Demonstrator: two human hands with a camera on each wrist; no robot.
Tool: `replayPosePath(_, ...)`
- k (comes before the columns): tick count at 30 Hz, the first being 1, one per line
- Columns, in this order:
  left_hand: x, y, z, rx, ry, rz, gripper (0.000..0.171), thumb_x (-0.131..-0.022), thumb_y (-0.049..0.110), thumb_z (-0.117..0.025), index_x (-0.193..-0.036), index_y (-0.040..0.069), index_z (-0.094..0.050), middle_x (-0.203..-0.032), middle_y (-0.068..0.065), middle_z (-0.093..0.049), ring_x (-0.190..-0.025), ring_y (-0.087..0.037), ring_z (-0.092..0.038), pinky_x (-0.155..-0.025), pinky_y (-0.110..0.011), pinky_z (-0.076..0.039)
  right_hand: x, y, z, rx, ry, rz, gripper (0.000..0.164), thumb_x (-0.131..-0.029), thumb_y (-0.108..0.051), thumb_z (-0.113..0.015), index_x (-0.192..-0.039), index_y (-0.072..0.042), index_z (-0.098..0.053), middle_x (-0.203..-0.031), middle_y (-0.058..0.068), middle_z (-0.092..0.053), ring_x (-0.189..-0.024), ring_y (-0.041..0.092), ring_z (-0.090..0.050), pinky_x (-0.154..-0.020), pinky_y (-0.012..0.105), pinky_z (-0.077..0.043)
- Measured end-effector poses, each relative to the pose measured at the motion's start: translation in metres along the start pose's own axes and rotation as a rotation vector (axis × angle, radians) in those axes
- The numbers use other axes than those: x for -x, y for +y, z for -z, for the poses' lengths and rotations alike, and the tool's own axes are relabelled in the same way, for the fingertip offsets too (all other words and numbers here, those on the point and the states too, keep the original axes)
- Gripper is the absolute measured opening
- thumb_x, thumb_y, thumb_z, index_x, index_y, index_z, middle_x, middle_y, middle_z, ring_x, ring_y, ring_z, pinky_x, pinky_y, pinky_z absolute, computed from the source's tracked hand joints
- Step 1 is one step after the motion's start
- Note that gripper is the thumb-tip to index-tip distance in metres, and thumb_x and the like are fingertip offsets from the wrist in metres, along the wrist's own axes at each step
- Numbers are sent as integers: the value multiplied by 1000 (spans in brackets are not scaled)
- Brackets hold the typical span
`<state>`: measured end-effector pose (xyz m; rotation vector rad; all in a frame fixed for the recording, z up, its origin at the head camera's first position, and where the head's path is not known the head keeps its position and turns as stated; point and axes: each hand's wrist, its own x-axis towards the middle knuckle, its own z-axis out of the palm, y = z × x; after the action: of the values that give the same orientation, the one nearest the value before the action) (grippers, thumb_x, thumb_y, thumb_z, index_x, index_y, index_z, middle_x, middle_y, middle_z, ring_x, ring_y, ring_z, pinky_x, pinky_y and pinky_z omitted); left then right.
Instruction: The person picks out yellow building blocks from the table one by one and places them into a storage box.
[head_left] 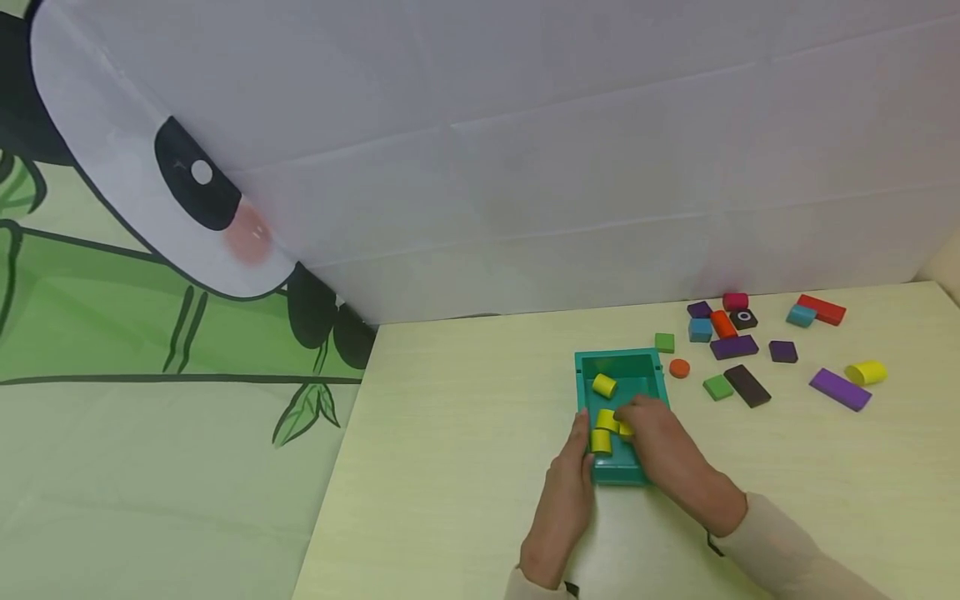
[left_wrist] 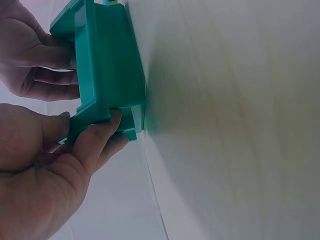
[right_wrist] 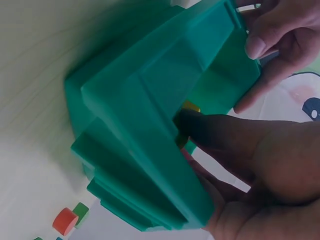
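A teal-green plastic bin (head_left: 621, 477) rests on the table with several yellow cylinder blocks (head_left: 604, 385) inside. My left hand (head_left: 564, 492) grips the bin's left wall; in the left wrist view its thumb and fingers (left_wrist: 97, 137) pinch the rim. Reaching over the right wall, my right hand (head_left: 667, 446) pinches a yellow cylinder block (head_left: 626, 428) low inside the bin. The right wrist view shows that yellow block (right_wrist: 191, 106) at the thumb tip, mostly hidden by the thumb and the bin wall.
Right of the bin lie scattered blocks: an orange disc (head_left: 678, 368), green squares (head_left: 717, 387), a dark brown bar (head_left: 747, 387), a purple bar (head_left: 840, 390), a red bar (head_left: 822, 309) and another yellow cylinder (head_left: 866, 372). A white printed cloth (head_left: 525, 208) hangs behind the table (head_left: 420, 467).
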<state>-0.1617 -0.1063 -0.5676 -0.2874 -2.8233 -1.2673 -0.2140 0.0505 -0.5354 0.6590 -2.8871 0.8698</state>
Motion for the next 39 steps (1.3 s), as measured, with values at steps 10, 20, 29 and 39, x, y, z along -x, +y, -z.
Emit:
replayPosePath(10, 0, 1, -1, -4, -4, 6, 62, -96, 7, -42, -146, 25, -10, -149, 6, -19, -129, -8, -20, -104, -36, -31, -4, -1, -8, 28, -6, -22, 19, -80, 6, -62, -99, 0, -63, -86, 7, -56, -76, 21, -47, -70, 37, -51)
replayPosePath(20, 0, 2, 1, -8, 0, -7, 61, -96, 6, -42, -146, 23, -10, -149, 5, -19, -129, -8, -20, -104, -36, -31, -11, 0, -14, 58, -3, -37, 19, -79, 6, -64, -97, 0, -63, -86, 7, -55, -77, 23, -45, -67, 36, -50)
replayPosePath(29, -1, 0, -1, -4, 2, -12, 62, -97, 6, -42, -145, 25, -9, -148, 5, -19, -129, -8, -20, -104, -35, -31, -14, 3, -20, 89, 34, -14, 18, -79, 7, -63, -95, 0, -63, -90, 10, -57, -77, 24, -42, -65, 35, -47)
replayPosePath(39, -1, -1, -1, -16, 1, -21, 59, -97, 7, -42, -146, 20, -11, -149, 5, -19, -129, -9, -20, -104, -36, -31, -16, 5, -23, 92, 23, -25, 19, -79, 6, -64, -97, 1, -62, -89, 11, -56, -77, 24, -42, -67, 36, -47)
